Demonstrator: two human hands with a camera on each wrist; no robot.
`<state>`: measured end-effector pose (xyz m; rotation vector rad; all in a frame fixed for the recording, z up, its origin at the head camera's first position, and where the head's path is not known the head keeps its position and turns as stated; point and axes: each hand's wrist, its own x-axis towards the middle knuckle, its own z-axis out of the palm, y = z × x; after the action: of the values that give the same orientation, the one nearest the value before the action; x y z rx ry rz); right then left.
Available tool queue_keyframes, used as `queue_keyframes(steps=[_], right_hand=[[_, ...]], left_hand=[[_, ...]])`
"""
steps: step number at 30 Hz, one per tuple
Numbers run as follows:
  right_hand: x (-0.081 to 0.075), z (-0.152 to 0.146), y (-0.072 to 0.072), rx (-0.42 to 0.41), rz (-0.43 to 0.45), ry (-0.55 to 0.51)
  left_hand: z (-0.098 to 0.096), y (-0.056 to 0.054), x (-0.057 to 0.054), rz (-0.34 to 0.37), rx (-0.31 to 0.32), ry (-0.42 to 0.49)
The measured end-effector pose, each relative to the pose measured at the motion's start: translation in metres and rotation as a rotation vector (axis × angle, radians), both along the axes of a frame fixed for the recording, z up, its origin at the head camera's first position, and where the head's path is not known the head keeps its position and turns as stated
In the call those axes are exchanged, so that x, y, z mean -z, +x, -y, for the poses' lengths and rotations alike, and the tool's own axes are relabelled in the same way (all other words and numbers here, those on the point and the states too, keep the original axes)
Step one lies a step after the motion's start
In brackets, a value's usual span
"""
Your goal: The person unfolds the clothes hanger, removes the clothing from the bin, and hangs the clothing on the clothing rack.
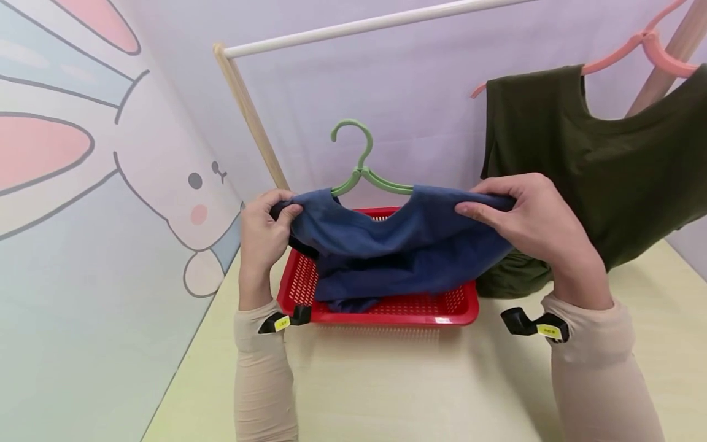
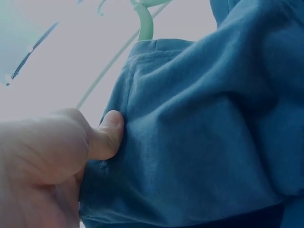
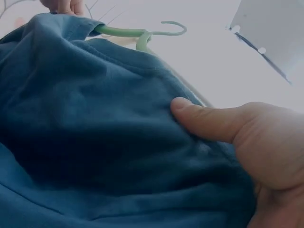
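A blue shirt point(image 1: 386, 245) hangs between my two hands, with a green hanger point(image 1: 361, 175) inside its shoulders. The hanger's hook rises free above the neckline. My left hand point(image 1: 265, 230) pinches one shoulder edge of the shirt, its thumb point(image 2: 111, 130) on the near face of the cloth. At the other shoulder my right hand point(image 1: 530, 212) grips the edge, and its thumb point(image 3: 199, 116) lies on the near side. The hanger's arm ends are hidden under the fabric. In the head view the shirt's lower part hangs folded over a red basket point(image 1: 386, 318).
A dark green shirt point(image 1: 596, 153) hangs at the right on a pink hanger point(image 1: 652, 52). Above the basket runs a white rail point(image 1: 375, 24) on a wooden post point(image 1: 248, 110). The pale table point(image 1: 386, 380) stretches in front; a wall with a rabbit picture point(image 1: 166, 153) stands left.
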<state>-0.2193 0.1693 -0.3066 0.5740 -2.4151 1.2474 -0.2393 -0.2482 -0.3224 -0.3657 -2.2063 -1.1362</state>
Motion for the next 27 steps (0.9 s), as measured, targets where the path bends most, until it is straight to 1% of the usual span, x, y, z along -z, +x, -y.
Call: queue_keyframes(steps=[6,11,17,21,24,27], right_hand=[[-0.001,-0.001,0.000,-0.017,0.005,-0.064],[-0.004,-0.009,0.001,-0.020,0.023,-0.100],[-0.006,-0.021,0.003,-0.003,0.029,-0.163],[-0.006,-0.024,0.004,0.024,0.011,-0.209],[-0.007,-0.025,0.004,0.063,0.004,-0.244],[-0.009,-0.027,0.004,0.117,0.011,-0.281]], left_hand=[[0.001,-0.002,0.000,0.024,0.055,0.027],[0.004,-0.006,0.003,0.042,0.098,0.064],[0.009,-0.008,0.005,0.034,0.129,0.080],[0.019,-0.007,0.006,0.018,0.120,0.091],[0.029,-0.003,0.008,0.030,0.087,0.114],[0.040,0.002,0.010,0.062,0.048,0.116]])
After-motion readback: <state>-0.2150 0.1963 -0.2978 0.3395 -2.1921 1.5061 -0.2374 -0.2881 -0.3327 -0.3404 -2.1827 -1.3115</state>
